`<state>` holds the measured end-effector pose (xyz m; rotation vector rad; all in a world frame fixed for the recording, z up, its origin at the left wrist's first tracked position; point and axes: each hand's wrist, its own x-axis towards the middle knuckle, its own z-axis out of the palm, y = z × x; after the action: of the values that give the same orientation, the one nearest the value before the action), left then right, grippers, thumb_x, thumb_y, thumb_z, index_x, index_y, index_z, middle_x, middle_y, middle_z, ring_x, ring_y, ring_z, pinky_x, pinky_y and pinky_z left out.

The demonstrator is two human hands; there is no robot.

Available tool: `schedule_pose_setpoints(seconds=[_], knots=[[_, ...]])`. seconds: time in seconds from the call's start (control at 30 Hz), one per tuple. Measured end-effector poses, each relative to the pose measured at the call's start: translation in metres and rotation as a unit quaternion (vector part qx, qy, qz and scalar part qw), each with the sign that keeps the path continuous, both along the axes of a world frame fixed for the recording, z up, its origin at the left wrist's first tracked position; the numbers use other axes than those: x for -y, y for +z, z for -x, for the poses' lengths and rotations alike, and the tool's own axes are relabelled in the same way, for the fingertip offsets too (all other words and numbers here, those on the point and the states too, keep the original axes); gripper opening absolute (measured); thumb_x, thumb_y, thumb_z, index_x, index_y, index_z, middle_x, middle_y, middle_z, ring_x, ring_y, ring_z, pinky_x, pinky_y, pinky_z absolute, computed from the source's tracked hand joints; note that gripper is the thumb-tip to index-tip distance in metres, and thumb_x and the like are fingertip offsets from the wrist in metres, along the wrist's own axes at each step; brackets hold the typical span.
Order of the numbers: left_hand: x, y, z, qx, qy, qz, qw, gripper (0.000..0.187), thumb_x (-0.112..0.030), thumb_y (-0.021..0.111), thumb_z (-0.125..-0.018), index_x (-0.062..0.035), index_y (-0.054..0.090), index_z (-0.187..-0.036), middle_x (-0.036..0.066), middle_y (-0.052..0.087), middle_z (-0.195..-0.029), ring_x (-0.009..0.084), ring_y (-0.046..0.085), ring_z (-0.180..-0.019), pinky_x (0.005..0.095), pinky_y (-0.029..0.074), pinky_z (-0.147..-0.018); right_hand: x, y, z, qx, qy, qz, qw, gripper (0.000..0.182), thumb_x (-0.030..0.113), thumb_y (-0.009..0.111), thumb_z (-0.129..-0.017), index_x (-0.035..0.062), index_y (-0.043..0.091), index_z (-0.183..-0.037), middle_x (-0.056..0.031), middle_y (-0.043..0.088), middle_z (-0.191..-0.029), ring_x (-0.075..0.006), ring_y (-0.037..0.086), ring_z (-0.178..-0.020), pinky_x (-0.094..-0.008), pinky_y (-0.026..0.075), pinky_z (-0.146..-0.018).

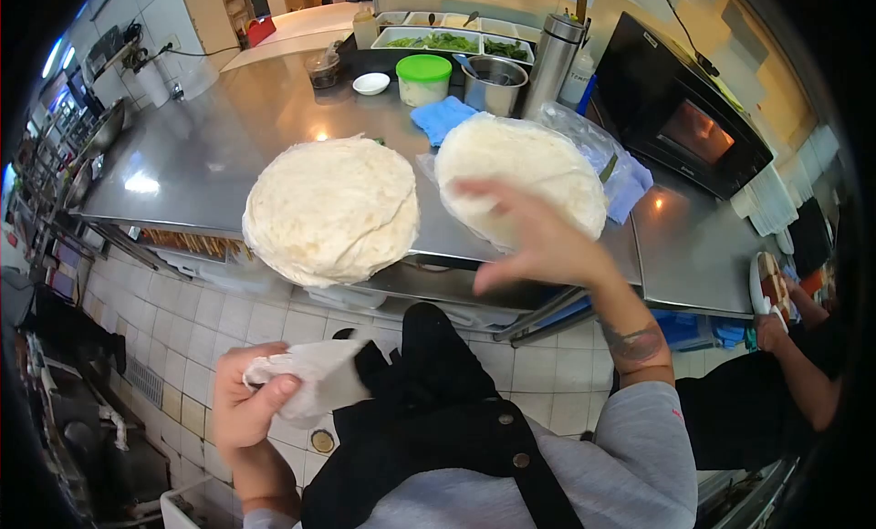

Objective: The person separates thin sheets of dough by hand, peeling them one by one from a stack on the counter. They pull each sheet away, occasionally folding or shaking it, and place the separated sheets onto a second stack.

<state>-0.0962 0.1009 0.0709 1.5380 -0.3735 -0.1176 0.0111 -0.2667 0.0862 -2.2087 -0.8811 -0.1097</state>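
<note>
Two stacks of thin round flatbread lie on the steel counter: the left stack (330, 210) and the right stack (520, 155). Closed around a crumpled white cloth or paper (319, 374), my left hand (251, 397) is low in front of my body, below the left stack. My right hand (529, 233) hovers over the front part of the right stack, its fingers apart and nothing in them. Beneath and beside the right stack is clear plastic (584, 132). A blue cloth (443, 119) touches the counter just behind the two stacks.
Behind the stacks stand a green-lidded tub (424, 80), a metal pot (495, 87), a steel flask (553, 64), a small white bowl (371, 84) and trays of greens (447, 42). A black microwave (684, 109) is at the right. Another person's hand (772, 333) holds a white dish (757, 283).
</note>
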Motion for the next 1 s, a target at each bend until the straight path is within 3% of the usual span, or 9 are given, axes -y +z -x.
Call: schedule_pose_setpoints(seconds=[0.03, 0.1, 0.17, 0.27, 0.37, 0.63, 0.8, 0.93, 1.0], knots=[[0.011, 0.012, -0.007, 0.039, -0.055, 0.007, 0.998, 0.024, -0.018, 0.071, -0.083, 0.0040, 0.064, -0.091, 0.004, 0.064, -0.079, 0.0076, 0.055, -0.069, 0.0213, 0.042, -0.062, -0.015, -0.006, 0.010, -0.061, 0.063, 0.015, 0.996, 0.095, 0.040, 0.087, -0.061, 0.0076, 0.042, -0.139, -0.0108, 0.048, -0.138, -0.0237, 0.049, -0.123, -0.0375, 0.040, -0.100], [0.040, 0.030, -0.013, 0.052, 0.004, 0.030, 0.998, 0.026, -0.018, 0.073, -0.081, 0.0047, 0.064, -0.091, 0.003, 0.065, -0.079, 0.0078, 0.056, -0.069, 0.0213, 0.043, -0.063, -0.033, -0.015, 0.021, -0.146, 0.186, -0.011, 0.972, 0.094, 0.037, 0.086, -0.063, 0.0027, 0.041, -0.138, -0.0125, 0.045, -0.140, -0.0223, 0.046, -0.126, -0.0365, 0.036, -0.104], [0.052, 0.046, -0.026, 0.059, 0.019, 0.045, 0.997, 0.027, -0.018, 0.072, -0.081, 0.0051, 0.064, -0.091, 0.003, 0.065, -0.080, 0.0077, 0.057, -0.070, 0.0214, 0.044, -0.064, -0.036, -0.018, 0.020, -0.282, 0.206, -0.096, 0.932, 0.070, 0.026, 0.082, -0.073, 0.0004, 0.049, -0.128, -0.0124, 0.061, -0.116, -0.0173, 0.056, -0.110, -0.0320, 0.044, -0.094], [0.059, 0.064, -0.053, 0.056, -0.009, 0.050, 0.997, 0.024, -0.017, 0.070, -0.083, 0.0046, 0.065, -0.091, 0.003, 0.065, -0.079, 0.0070, 0.057, -0.071, 0.0221, 0.046, -0.065, -0.006, -0.009, 0.020, -0.410, 0.145, -0.144, 0.889, 0.039, 0.017, 0.075, -0.081, 0.0009, 0.057, -0.112, -0.0036, 0.066, -0.094, -0.0070, 0.059, -0.087, -0.0238, 0.048, -0.076], [0.066, 0.075, -0.074, 0.062, -0.009, 0.021, 0.998, 0.022, -0.018, 0.069, -0.085, 0.0032, 0.066, -0.089, 0.001, 0.065, -0.078, 0.0057, 0.056, -0.070, 0.0225, 0.045, -0.064, 0.020, 0.008, 0.028, -0.380, 0.064, -0.249, 0.888, 0.014, 0.012, 0.067, -0.087, 0.0028, 0.059, -0.095, 0.0015, 0.065, -0.083, -0.0018, 0.057, -0.072, -0.0183, 0.045, -0.062], [0.136, 0.094, -0.177, 0.098, -0.028, -0.078, 0.992, 0.023, -0.021, 0.066, -0.088, 0.0020, 0.067, -0.090, 0.001, 0.062, -0.076, 0.0068, 0.054, -0.065, 0.0234, 0.044, -0.057, 0.082, 0.053, -0.010, -0.213, -0.072, -0.307, 0.925, 0.014, 0.015, 0.063, -0.090, 0.0028, 0.061, -0.096, 0.0019, 0.064, -0.082, -0.0029, 0.058, -0.069, -0.0181, 0.045, -0.060], [0.211, 0.025, -0.295, 0.018, -0.065, 0.005, 0.998, 0.020, -0.018, 0.069, -0.086, -0.0034, 0.067, -0.098, 0.002, 0.065, -0.080, 0.0095, 0.059, -0.066, 0.0261, 0.049, -0.059, 0.147, 0.020, -0.101, -0.220, -0.201, -0.196, 0.934, 0.012, 0.017, 0.064, -0.089, 0.0059, 0.065, -0.094, 0.0051, 0.062, -0.074, -0.0025, 0.054, -0.060, -0.0190, 0.040, -0.051], [0.254, -0.057, -0.349, 0.062, 0.062, -0.208, 0.974, 0.019, -0.006, 0.073, -0.074, -0.0042, 0.069, -0.092, 0.007, 0.069, -0.083, 0.0143, 0.064, -0.071, 0.0286, 0.051, -0.063, 0.183, -0.055, -0.146, -0.222, -0.286, -0.079, 0.929, 0.011, 0.018, 0.066, -0.084, 0.0074, 0.068, -0.086, 0.0036, 0.061, -0.067, -0.0060, 0.052, -0.056, -0.0242, 0.039, -0.049], [0.255, -0.056, -0.347, 0.080, 0.080, -0.215, 0.970, 0.021, -0.004, 0.073, -0.069, -0.0041, 0.070, -0.090, 0.008, 0.070, -0.083, 0.0148, 0.065, -0.071, 0.0292, 0.052, -0.065, 0.180, -0.063, -0.148, -0.088, -0.291, 0.004, 0.953, 0.012, 0.016, 0.066, -0.082, 0.0052, 0.068, -0.085, -0.0002, 0.062, -0.066, -0.0098, 0.055, -0.058, -0.0281, 0.043, -0.053]])
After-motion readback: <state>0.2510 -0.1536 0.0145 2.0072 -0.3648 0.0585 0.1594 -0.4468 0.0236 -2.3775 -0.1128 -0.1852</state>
